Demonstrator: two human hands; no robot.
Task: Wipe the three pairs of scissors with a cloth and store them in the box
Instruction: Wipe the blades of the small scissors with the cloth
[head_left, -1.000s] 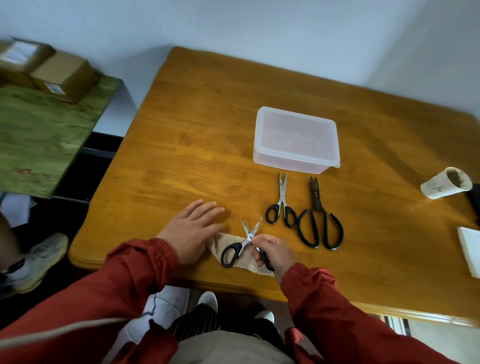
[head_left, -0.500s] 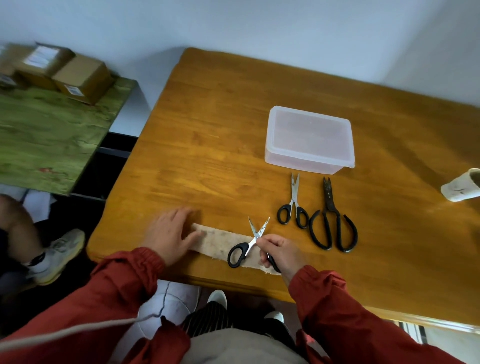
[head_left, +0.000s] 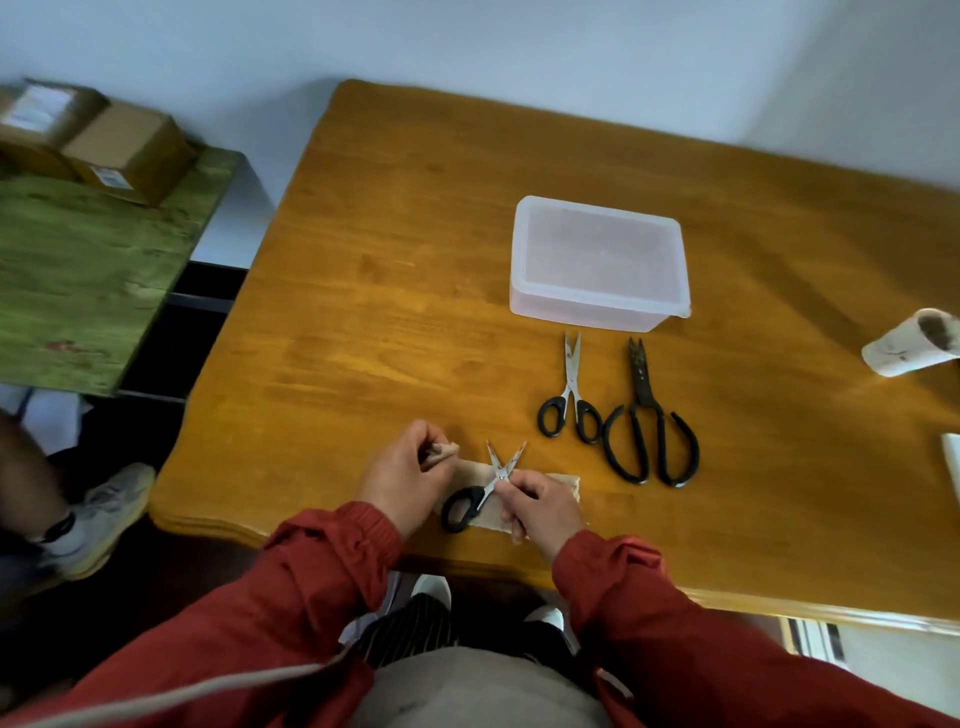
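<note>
A small pair of black-handled scissors (head_left: 480, 493) with its blades spread lies over a beige cloth (head_left: 558, 486) near the table's front edge. My right hand (head_left: 540, 506) holds these scissors by the right handle. My left hand (head_left: 402, 480) pinches the cloth's left end and lifts it. Farther right lie a second small pair of scissors (head_left: 570, 395) and a large black pair (head_left: 647, 423), blades pointing away from me. Behind them stands a translucent plastic box (head_left: 597, 262) with its lid on.
The wooden table (head_left: 395, 280) runs right, where a white paper cup (head_left: 911, 343) lies on its side and a white object (head_left: 953, 467) shows at the frame edge. A green side table (head_left: 78, 270) with cardboard boxes (head_left: 104, 140) stands left. Another person's shoe (head_left: 98, 519) is on the floor.
My left hand went from lying flat on the cloth to curling round its left end and raising it. The cloth was spread out longer. The right hand stayed on the scissors.
</note>
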